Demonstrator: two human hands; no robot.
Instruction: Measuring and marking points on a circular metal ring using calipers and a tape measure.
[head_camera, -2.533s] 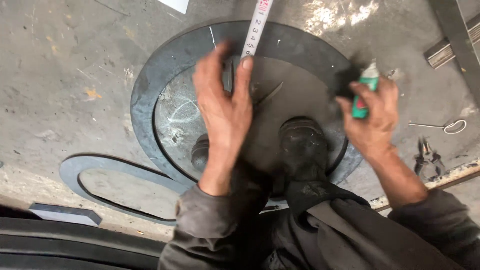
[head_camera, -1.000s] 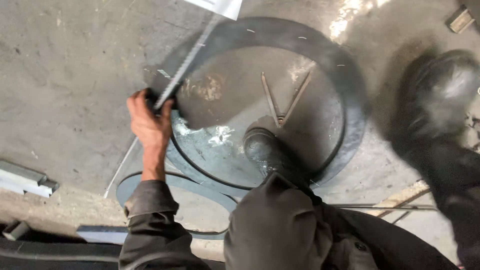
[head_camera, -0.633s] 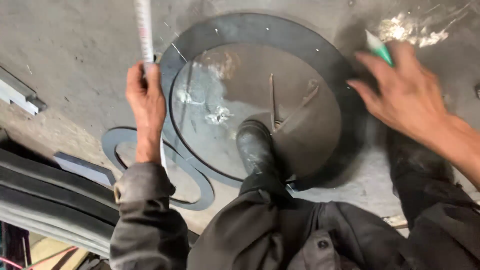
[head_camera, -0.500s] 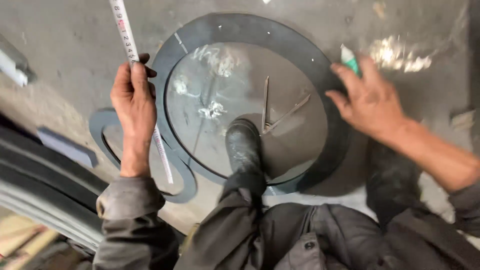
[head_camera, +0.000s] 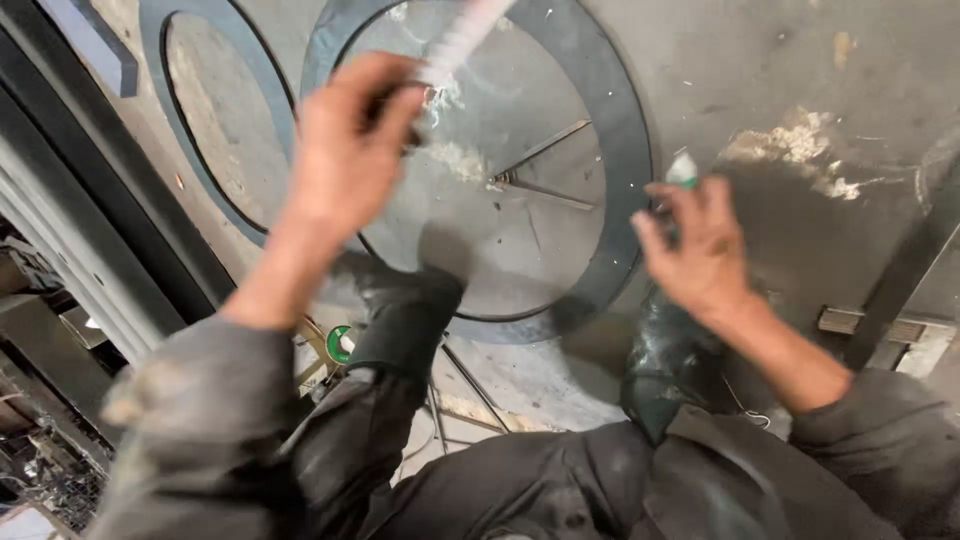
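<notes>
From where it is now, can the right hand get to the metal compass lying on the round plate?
Probably yes. The right hand, which holds a green-and-white marker, hovers at the dark ring's edge, and the compass lies open on the plate with nothing between them; the left hand is off to the other side.

Dark flat ring (head_camera: 215, 150) on the floor, metal divider (head_camera: 540, 175), small green-and-white roll (head_camera: 340, 343), metal bar (head_camera: 870, 325)

sleeves: grey, grimy | trousers: dark | boots (head_camera: 400, 320): black, seemingly rubber
</notes>
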